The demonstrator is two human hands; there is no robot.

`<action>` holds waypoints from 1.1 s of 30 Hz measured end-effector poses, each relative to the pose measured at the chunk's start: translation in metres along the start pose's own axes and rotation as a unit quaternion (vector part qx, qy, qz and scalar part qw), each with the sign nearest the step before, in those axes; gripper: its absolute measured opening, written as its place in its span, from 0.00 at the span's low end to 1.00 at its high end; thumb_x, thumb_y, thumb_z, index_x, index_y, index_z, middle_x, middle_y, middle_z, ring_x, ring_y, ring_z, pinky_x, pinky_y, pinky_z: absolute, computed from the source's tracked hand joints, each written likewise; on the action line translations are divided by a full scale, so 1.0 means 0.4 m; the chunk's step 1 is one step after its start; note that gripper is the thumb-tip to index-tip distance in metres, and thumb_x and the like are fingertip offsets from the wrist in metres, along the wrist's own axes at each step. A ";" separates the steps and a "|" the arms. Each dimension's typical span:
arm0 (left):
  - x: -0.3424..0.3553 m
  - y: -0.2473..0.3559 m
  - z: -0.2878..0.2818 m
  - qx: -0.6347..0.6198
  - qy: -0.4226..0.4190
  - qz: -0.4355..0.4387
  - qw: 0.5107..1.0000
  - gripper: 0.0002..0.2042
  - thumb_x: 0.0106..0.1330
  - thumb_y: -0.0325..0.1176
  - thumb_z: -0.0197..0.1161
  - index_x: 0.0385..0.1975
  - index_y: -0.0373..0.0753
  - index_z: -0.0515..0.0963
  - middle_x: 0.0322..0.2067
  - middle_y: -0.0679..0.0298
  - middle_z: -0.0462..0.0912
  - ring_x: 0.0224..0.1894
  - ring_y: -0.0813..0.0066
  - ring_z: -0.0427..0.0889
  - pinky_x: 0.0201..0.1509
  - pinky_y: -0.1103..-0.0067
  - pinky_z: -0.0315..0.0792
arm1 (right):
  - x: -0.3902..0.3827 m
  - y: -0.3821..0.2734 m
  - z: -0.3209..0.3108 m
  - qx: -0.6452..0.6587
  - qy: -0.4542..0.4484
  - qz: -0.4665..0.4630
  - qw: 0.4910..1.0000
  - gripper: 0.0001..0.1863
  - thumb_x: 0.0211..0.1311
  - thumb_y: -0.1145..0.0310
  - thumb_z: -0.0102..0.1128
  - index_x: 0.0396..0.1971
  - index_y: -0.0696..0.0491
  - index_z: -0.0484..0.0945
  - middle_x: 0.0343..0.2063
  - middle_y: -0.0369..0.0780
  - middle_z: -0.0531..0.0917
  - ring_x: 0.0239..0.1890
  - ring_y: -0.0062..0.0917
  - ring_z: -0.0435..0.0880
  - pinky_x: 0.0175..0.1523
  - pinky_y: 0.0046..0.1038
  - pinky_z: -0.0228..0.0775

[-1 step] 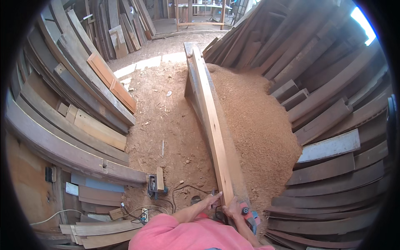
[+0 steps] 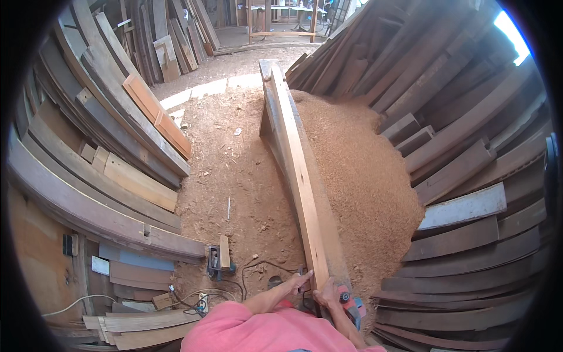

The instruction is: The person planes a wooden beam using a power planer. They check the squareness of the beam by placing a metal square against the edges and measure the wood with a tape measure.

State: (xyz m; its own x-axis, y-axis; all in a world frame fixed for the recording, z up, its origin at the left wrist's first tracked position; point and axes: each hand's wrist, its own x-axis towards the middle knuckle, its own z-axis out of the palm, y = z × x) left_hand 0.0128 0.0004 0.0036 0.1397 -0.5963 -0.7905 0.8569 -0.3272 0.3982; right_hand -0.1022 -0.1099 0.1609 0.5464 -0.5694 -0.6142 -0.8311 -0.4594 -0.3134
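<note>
A long, pale squared timber (image 2: 300, 176) lies lengthwise along a narrow, dusty bench (image 2: 337, 246). By the timber's near left edge is my left hand (image 2: 298, 283), its fingers closed and a fingertip against the wood. A small dark upright piece shows at those fingers, too small to name. My right hand (image 2: 328, 293) is wrapped over the near end of the timber, its fingers partly hidden. Just right of that hand rests a red and dark power tool (image 2: 352, 302), partly covered by my forearm.
A sawdust heap (image 2: 369, 188) lies right of the bench. Stacked boards (image 2: 469, 246) line the right side; more planks (image 2: 117, 152) lean at left. On the floor at left stand another power tool (image 2: 220, 263) with a wood strip and a trailing cable (image 2: 258, 263).
</note>
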 end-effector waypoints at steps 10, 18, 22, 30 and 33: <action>-0.199 0.116 0.130 -0.116 -0.175 0.154 0.965 0.19 0.66 0.43 0.71 0.48 0.39 0.75 0.44 0.65 0.83 0.44 0.72 0.84 0.49 0.73 0.81 | -0.236 -0.112 -0.299 -0.062 0.037 -0.053 0.996 0.45 0.48 0.44 0.71 0.55 0.66 0.68 0.45 0.62 0.82 0.50 0.55 0.83 0.56 0.46 0.74; -0.662 0.475 0.361 -0.166 -0.361 0.399 0.827 0.12 0.70 0.29 0.65 0.39 0.43 0.65 0.34 0.70 0.75 0.43 0.78 0.82 0.52 0.70 0.83 | -0.461 -0.180 -0.619 0.394 0.213 -0.513 0.732 0.53 0.54 0.49 0.73 0.70 0.65 0.57 0.60 0.59 0.75 0.64 0.46 0.76 0.69 0.44 0.66; -0.763 0.605 0.444 -0.126 -0.351 0.479 0.795 0.12 0.71 0.28 0.63 0.39 0.45 0.63 0.40 0.67 0.77 0.47 0.72 0.83 0.53 0.69 0.82 | -0.460 -0.320 -0.629 0.258 0.438 -0.551 0.662 0.51 0.56 0.50 0.71 0.68 0.70 0.56 0.54 0.56 0.75 0.56 0.43 0.78 0.62 0.40 0.70; -0.882 0.690 0.333 0.257 -0.093 0.476 0.836 0.09 0.73 0.32 0.60 0.44 0.39 0.67 0.33 0.63 0.81 0.34 0.78 0.82 0.37 0.78 0.79 | -0.468 -0.512 -0.732 0.332 0.481 -0.602 0.544 0.44 0.58 0.54 0.66 0.64 0.71 0.61 0.51 0.51 0.75 0.52 0.33 0.76 0.56 0.34 0.68; -0.851 0.648 0.242 0.367 0.128 0.575 0.720 0.13 0.72 0.34 0.61 0.49 0.34 0.72 0.31 0.62 0.83 0.30 0.75 0.81 0.33 0.77 0.76 | -0.477 -0.533 -0.759 0.322 0.500 -0.597 0.538 0.42 0.58 0.54 0.66 0.63 0.70 0.63 0.49 0.50 0.76 0.50 0.32 0.77 0.54 0.33 0.69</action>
State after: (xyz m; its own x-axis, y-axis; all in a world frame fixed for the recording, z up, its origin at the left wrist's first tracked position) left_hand 0.1395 0.0477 0.4210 0.7153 -0.6576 0.2364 -0.3786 -0.0804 0.9221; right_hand 0.0022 -0.1101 0.5648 0.2467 -0.3600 0.8997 0.4876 -0.7562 -0.4363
